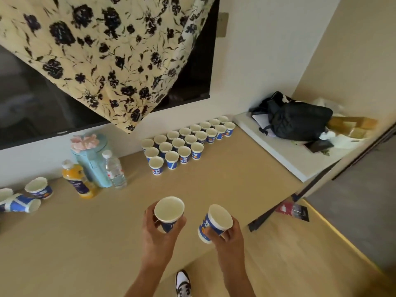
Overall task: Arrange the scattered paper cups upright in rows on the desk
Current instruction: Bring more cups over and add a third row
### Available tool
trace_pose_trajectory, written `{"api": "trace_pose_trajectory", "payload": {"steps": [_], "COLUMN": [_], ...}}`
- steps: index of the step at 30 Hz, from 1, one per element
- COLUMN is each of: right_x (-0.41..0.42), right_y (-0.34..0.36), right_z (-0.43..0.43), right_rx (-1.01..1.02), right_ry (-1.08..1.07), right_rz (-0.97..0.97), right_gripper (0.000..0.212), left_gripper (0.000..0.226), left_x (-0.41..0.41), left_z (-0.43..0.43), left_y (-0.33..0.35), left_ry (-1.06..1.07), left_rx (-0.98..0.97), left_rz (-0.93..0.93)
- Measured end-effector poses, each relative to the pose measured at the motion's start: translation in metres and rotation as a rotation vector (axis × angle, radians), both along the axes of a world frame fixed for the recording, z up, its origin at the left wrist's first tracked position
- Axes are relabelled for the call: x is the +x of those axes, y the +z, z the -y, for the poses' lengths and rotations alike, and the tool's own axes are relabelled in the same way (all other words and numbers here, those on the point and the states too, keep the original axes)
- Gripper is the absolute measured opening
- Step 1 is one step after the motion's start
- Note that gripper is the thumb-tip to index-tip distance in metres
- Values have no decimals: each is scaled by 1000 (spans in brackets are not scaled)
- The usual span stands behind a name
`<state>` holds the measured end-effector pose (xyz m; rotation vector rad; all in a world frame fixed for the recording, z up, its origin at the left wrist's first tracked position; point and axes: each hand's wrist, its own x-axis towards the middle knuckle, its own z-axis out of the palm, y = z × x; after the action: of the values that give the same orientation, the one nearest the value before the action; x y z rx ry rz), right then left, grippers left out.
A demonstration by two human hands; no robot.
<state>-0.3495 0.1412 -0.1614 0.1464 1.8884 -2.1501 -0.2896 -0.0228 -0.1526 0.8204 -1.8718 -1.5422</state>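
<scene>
Head view: my left hand (159, 231) grips an upright cup (169, 211), my right hand (230, 239) a tilted cup (214, 221), both over the tabletop (96, 236); cup rows (186, 142) stand by the wall (246, 71), strays (21, 203) sit far left.

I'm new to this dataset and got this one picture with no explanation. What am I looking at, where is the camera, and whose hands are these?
There is no machine here. A person wears a wide-angle camera on the head, looking forward and down, so the two bare arms at the bottom are their own. The left hand grips one paper cup, mouth up; the right hand grips a second cup, tilted. Before them lies the tan desk. Near the wall, upright cups stand in three rows. At the far left a few loose cups lie scattered, some on their sides. Between stand an orange drink bottle, a water bottle and a pale blue container. A black bag lies on the white surface to the right.
</scene>
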Motion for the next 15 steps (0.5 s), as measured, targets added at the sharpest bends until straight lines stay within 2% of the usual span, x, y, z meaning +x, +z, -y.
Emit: {"api": "trace_pose_trajectory", "payload": {"steps": [5, 10, 15], "right_x": [-59, -132, -200], "right_y": [-9, -10, -5], "right_z": [-20, -22, -10], "right_rx": [60, 123, 85], "right_ry": [-2, 24, 52], "right_rz": [-4, 5, 19], "right_gripper": [57, 77, 86], "left_gripper": [65, 66, 63], "left_x": [-72, -142, -193], "left_z": [-19, -31, -29], "left_y": [-16, -24, -13], "left_ry": [-62, -55, -36], "left_rx": [60, 143, 154], "left_rz": [1, 10, 4]}}
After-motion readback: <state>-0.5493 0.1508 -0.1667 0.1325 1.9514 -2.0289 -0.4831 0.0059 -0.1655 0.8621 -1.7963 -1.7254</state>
